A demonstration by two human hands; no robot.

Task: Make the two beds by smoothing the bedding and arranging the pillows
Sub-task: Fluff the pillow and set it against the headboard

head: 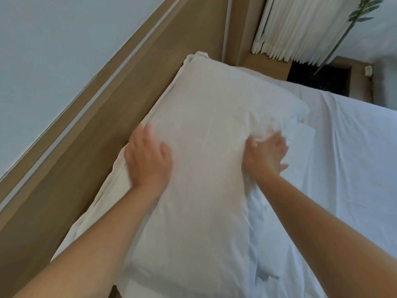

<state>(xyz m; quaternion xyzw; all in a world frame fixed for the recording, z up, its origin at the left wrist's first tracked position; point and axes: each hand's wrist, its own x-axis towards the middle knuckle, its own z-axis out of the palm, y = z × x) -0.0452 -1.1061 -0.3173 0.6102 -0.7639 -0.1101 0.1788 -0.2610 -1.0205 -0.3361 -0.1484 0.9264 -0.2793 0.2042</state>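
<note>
Pillow (204, 168) lies along the headboard (86, 168); my left grip (148, 155) presses spread on its headboard edge, right grip (266, 153) spread on the far edge. Looks soft, light; I'd hold those edges.

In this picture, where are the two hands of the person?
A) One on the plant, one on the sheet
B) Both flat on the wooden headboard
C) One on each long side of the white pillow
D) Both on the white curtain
C: the left hand rests on the pillow at its side next to the headboard, and the right hand, blurred, presses the opposite side, near the sheet.
</note>
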